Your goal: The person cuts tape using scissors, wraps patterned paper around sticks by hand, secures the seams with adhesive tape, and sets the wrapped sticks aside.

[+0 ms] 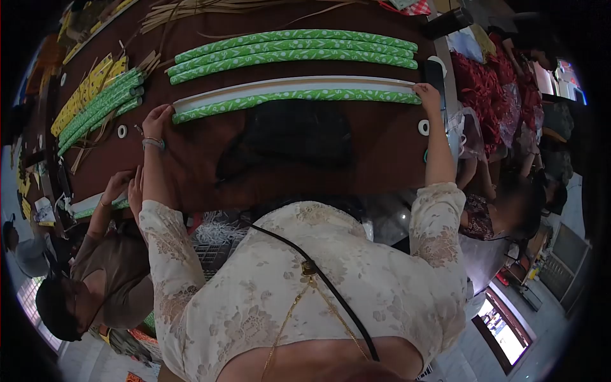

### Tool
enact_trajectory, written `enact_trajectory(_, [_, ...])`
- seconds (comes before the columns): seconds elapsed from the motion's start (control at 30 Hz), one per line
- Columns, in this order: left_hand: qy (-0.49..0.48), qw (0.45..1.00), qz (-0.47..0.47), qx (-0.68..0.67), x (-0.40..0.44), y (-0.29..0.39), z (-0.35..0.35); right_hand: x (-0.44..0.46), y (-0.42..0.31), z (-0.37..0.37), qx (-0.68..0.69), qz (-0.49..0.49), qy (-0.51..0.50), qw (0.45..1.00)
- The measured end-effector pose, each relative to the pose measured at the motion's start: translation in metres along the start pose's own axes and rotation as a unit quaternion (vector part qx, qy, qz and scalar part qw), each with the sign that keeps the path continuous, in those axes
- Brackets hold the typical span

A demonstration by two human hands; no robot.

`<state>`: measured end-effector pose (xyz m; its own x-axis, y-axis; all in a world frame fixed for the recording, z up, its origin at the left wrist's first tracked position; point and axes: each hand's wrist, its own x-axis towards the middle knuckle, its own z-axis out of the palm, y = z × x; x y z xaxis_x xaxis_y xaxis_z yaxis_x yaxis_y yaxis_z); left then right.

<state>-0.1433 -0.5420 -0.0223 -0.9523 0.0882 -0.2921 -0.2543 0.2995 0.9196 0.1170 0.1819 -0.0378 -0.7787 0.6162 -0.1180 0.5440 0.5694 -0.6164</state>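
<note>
The partly rolled green paper [296, 96] is pinched at its left end by the left grip [158, 120], at its right by the right grip [429, 97], over the table [388, 149]; green rolls [296, 45] are laid beyond.

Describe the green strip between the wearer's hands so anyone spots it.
At the brown table, find the wearer's left hand and right hand. The green strip spans between them, with green rolls beyond. Unlike those rolls, it shows white along its far side.

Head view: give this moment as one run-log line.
green patterned sheet: white side partly visible; left hand: holding left end; right hand: holding right end; beyond: green rolls
</note>
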Motion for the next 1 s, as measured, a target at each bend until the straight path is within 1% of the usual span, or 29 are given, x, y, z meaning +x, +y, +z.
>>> enact_trajectory(0.07, [0.022,0.998,0.031,0.044,0.002,-0.003,0.002,-0.001,-0.003,0.0,-0.005,0.005,0.006,1.0])
enact_trajectory(0.17, [0.022,0.998,0.046,0.044,0.008,-0.01,0.0,-0.007,-0.013,-0.003,-0.03,0.029,0.013,0.999])
enact_trajectory(0.27, [0.032,0.996,0.053,0.061,0.007,-0.009,0.002,-0.008,-0.013,-0.004,-0.009,0.033,0.014,0.999])
enact_trajectory(0.37, [0.049,0.997,0.04,0.039,0.0,0.002,0.01,-0.002,-0.004,-0.002,0.0,0.031,0.009,0.999])
enact_trajectory(0.4, [0.055,0.996,0.027,0.057,-0.003,0.007,0.011,-0.009,-0.017,-0.007,-0.006,0.019,0.013,1.0])
enact_trajectory(0.43, [0.067,0.995,0.014,0.077,-0.004,0.012,0.012,-0.008,-0.014,-0.006,-0.009,0.002,0.003,1.0])
enact_trajectory(0.47, [0.066,0.997,0.02,0.041,0.0,0.006,0.011,-0.002,-0.006,-0.006,-0.01,-0.018,-0.009,1.0])
enact_trajectory(0.5, [0.068,0.997,0.027,0.004,0.001,0.0,0.01,-0.001,-0.007,-0.008,-0.047,-0.016,-0.015,0.999])
enact_trajectory(0.53, [0.073,0.996,-0.002,-0.053,-0.007,0.009,0.016,-0.004,-0.009,-0.01,0.004,-0.022,-0.029,0.999])
enact_trajectory(0.57, [0.078,0.996,0.012,0.043,-0.009,0.016,0.016,0.007,0.01,-0.007,-0.005,-0.013,-0.043,0.999])
enact_trajectory(0.63, [0.083,0.995,0.003,0.052,-0.007,0.016,0.016,0.01,0.012,-0.008,-0.038,-0.002,-0.037,0.999])
enact_trajectory(0.7, [0.094,0.995,0.005,0.019,-0.013,0.022,0.02,0.012,0.014,-0.009,-0.05,-0.021,-0.035,0.998])
enact_trajectory(0.73, [0.103,0.994,0.004,0.021,-0.015,0.024,0.022,0.014,0.016,-0.008,-0.047,-0.028,-0.041,0.998])
enact_trajectory(0.8, [0.099,0.995,0.003,0.014,-0.012,0.019,0.021,0.017,0.024,-0.007,0.001,0.006,-0.046,0.999])
enact_trajectory(0.83, [0.082,0.996,0.012,-0.019,-0.003,0.006,0.017,0.019,0.028,-0.005,0.024,0.005,-0.053,0.998])
enact_trajectory(0.93, [0.099,0.995,0.0,0.023,-0.01,0.014,0.02,0.015,0.02,-0.006,0.035,0.016,-0.054,0.998])
enact_trajectory(1.0, [0.1,0.995,0.0,0.018,-0.01,0.01,0.02,0.015,0.019,-0.007,0.028,0.01,-0.056,0.998])
